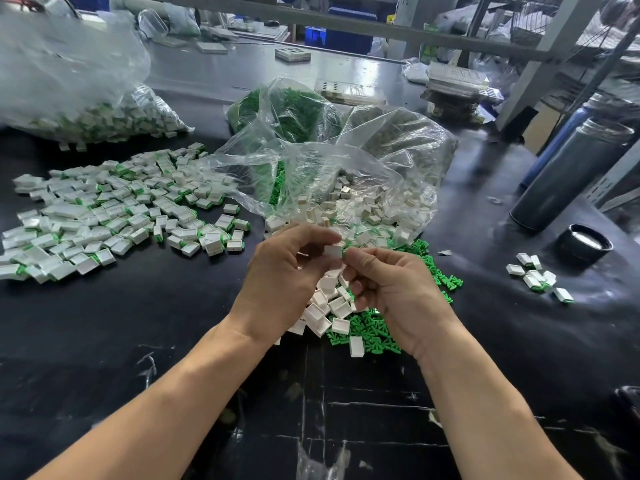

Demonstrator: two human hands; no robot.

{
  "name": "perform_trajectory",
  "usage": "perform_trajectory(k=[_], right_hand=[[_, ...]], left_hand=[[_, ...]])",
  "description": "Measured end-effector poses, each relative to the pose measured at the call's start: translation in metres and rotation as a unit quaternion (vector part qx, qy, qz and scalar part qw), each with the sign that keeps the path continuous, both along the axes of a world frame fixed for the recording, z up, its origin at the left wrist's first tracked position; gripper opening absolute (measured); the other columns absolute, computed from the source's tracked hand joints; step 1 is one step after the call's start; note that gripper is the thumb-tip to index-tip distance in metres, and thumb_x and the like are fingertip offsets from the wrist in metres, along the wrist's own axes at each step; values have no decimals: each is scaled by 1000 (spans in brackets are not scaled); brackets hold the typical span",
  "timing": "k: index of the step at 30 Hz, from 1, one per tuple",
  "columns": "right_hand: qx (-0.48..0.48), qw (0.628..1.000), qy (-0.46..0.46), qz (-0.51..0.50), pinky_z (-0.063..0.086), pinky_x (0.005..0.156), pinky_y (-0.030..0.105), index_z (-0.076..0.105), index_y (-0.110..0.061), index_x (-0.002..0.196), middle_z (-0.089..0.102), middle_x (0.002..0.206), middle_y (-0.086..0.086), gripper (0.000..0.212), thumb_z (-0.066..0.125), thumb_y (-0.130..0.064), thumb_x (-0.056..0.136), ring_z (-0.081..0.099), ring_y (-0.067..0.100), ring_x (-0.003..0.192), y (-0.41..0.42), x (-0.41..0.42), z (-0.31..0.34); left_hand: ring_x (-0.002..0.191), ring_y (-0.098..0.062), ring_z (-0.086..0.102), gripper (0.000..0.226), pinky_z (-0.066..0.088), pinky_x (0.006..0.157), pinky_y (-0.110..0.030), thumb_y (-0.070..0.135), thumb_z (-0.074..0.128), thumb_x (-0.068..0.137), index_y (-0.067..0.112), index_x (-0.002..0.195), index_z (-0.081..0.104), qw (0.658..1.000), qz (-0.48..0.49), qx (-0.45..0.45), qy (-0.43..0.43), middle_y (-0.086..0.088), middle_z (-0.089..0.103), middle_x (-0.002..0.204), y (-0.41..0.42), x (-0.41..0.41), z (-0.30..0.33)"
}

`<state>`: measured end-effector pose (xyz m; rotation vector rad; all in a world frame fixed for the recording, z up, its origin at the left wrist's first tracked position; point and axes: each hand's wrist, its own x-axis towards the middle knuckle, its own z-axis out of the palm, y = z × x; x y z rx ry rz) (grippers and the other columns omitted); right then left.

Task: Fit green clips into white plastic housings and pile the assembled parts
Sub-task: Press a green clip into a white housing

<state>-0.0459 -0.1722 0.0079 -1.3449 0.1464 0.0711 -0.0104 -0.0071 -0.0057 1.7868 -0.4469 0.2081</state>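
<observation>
My left hand [280,275] pinches a small white housing [333,251] at the centre of the view. My right hand [391,285] meets it from the right, thumb and forefinger pinching at the housing's right edge; what they hold is too hidden to tell. Below the hands lie loose white housings [329,308] and loose green clips [374,332] on the black table. A wide pile of assembled white-and-green parts [104,209] spreads to the left.
An open clear bag [346,174] with white housings and green clips lies behind the hands. A clear bag of assembled parts [104,116] sits far left. A grey flask [571,174], its black cap [585,242] and a few assembled parts [536,277] are at the right.
</observation>
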Motion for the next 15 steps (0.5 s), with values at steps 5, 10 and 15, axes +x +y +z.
perform_trajectory(k=[5, 10, 15], right_hand=[[-49, 999, 0, -16, 44, 43, 22, 76, -16, 66, 68, 66, 6, 17, 79, -20, 82, 54, 12, 51, -3, 0, -1], [-78, 997, 23, -20, 42, 43, 22, 74, -7, 76, 65, 64, 7, 13, 78, -10, 88, 50, 13, 49, -4, 0, 1], [-85, 996, 33, -3, 40, 44, 22, 72, -6, 77, 61, 62, 5, 13, 77, -8, 89, 47, 12, 49, -7, 0, 4]], left_hand=[[85, -8, 71, 24, 59, 79, -27, 14, 86, 80, 29, 96, 77, 999, 4, 36, -20, 12, 72, 92, 2, 3, -5], [88, -8, 70, 23, 59, 78, -27, 5, 83, 82, 24, 96, 78, 995, -8, 78, -61, 18, 70, 92, 3, 4, -6], [85, -11, 69, 21, 59, 76, -36, 2, 82, 81, 19, 93, 79, 994, -21, 78, -78, 14, 70, 86, 2, 4, -6]])
